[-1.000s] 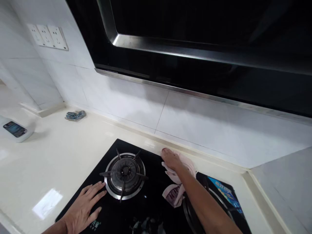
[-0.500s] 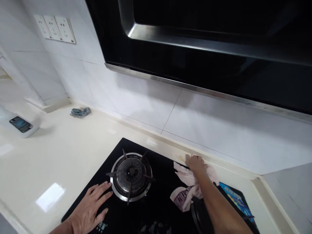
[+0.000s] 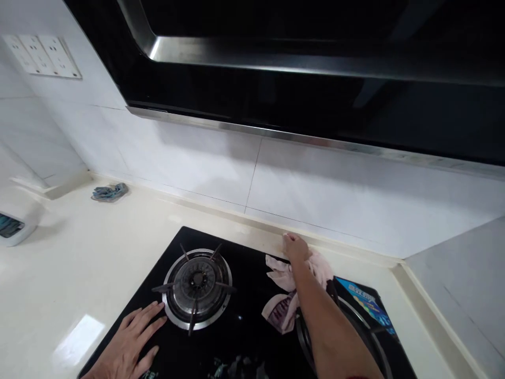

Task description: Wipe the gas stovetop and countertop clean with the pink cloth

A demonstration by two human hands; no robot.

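Right hand (image 3: 295, 247) presses flat on the pink cloth (image 3: 284, 295); left hand (image 3: 128, 345) lies spread on the stove (image 3: 244, 337), blue sticker (image 3: 365, 305) unreadable.

The gas hob (image 3: 244, 337) is glossy black with a silver burner ring (image 3: 196, 287). The cloth (image 3: 290, 295) is pale pink with a purplish printed patch. A blue sticker (image 3: 365, 305) marks the hob's corner; the countertop (image 3: 79, 273) is cream.

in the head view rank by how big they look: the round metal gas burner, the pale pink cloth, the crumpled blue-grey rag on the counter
1. Round metal gas burner, widest in the frame.
2. Pale pink cloth, a little smaller, though the right hand and forearm cover part, so the top two are close.
3. Crumpled blue-grey rag, clearly smallest, but it lies farthest from the camera.
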